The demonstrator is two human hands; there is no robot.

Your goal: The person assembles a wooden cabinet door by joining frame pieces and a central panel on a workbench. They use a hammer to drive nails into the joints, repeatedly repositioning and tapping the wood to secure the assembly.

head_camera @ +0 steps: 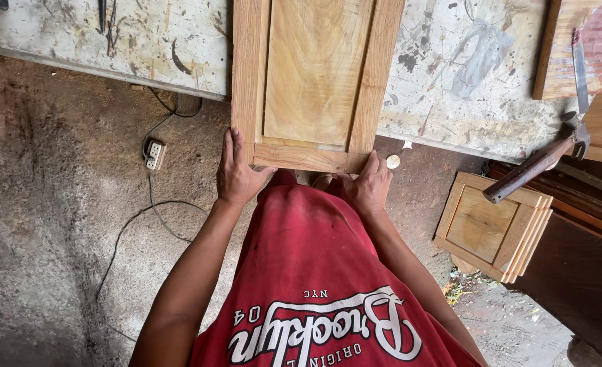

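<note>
— Two hands on one piece, am I seeing that right?

— Yes. Both grip the near end of a wooden panel door (312, 81) that lies on the paint-stained workbench (450, 88) in the upper middle of the frame, its near edge hanging past the bench toward the person.

— How is the left hand (236, 173) set?

— It is clamped on the door's lower left corner, fingers stretched up along the outer frame rail, thumb angled in under the bottom rail. Closed on the wood, not spread free.

— And the right hand (370, 185)?

— Wrapped on the lower right corner, fingers curled over the frame edge. Also shut on the door; how far the fingers reach behind it I cannot tell.

— What else is around?

— A hammer (539, 163) with a wooden handle lies at the right, its head on the bench edge and the handle sticking out over a stack of smaller panel doors (494, 228) that stands lower right on the ground. A white power strip (155, 155) with its cable lies on the dirt floor at the left, just below the bench. A small round pale disc (393, 162) sits just beside the right hand's fingertips.
</note>
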